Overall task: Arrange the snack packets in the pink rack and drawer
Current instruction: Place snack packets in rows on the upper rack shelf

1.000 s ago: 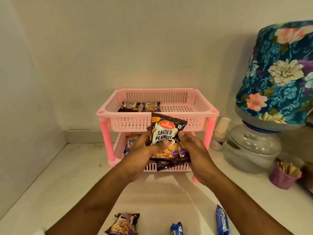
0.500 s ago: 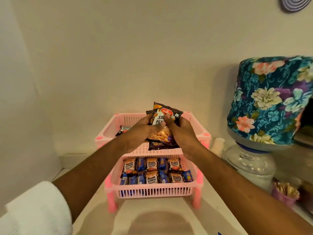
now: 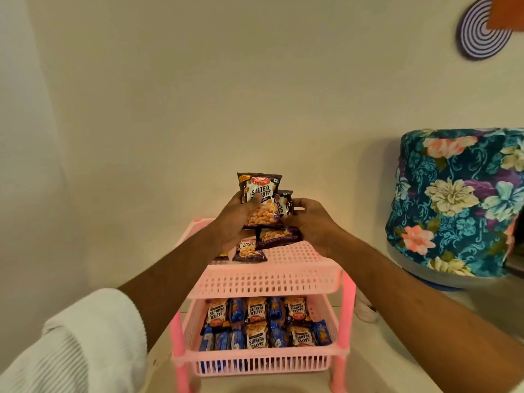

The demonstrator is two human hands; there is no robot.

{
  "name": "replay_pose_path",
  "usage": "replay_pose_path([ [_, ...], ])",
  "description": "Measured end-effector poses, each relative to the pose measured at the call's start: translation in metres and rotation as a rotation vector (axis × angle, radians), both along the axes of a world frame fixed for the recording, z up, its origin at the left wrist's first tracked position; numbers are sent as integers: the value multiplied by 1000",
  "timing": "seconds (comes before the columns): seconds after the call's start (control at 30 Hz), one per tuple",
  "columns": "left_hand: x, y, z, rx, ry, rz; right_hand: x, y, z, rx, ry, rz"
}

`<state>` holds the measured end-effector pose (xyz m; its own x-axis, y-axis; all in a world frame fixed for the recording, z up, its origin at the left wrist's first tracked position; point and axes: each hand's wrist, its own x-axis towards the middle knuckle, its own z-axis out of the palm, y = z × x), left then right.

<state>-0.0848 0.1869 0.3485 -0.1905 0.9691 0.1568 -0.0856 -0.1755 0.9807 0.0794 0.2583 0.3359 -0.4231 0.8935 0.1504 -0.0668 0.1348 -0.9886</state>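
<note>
While both hands, left (image 3: 236, 219) and right (image 3: 312, 222), close on peanut packets (image 3: 261, 199) above the pink rack (image 3: 269, 279), packets are best lowered flat beside those on its top tier.

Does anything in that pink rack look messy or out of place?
Nothing spilled or damaged. One peanut packet lies alone and askew in the top tray, while the bottom tray is packed in rows.

Packets (image 3: 249, 251) are taking up the top tray's (image 3: 272, 282) left side; its right side is staying free. Packets are filling the bottom tray (image 3: 255, 364).
</note>
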Motion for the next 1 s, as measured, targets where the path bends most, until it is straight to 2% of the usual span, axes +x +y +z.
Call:
replay_pose_path([
  [0.2, -17, 35, -4, -80, 190, 253, 0, 48, -8, -40, -108, -219],
  [0.37, -33, 71, -22, -149, 317, 311, 0, 90, -22, 13, -328, -297],
  [0.5, -36, 100, -33, -224, 480, 230, -3, 118, -33, 79, -615, -306],
  [0.63, -30, 123, -43, -259, 709, 98, -5, 130, -34, 187, -802, -300],
  [0.83, -25, 170, -63, -416, 925, -3, -9, 156, -53, 264, -846, -120],
  [0.93, -24, 185, -77, -456, 998, -42, -15, 166, -63, 279, -927, -101],
  [1.0, -23, 190, -85, -459, 1124, -62, -17, 169, -69, 365, -1060, -80],
])
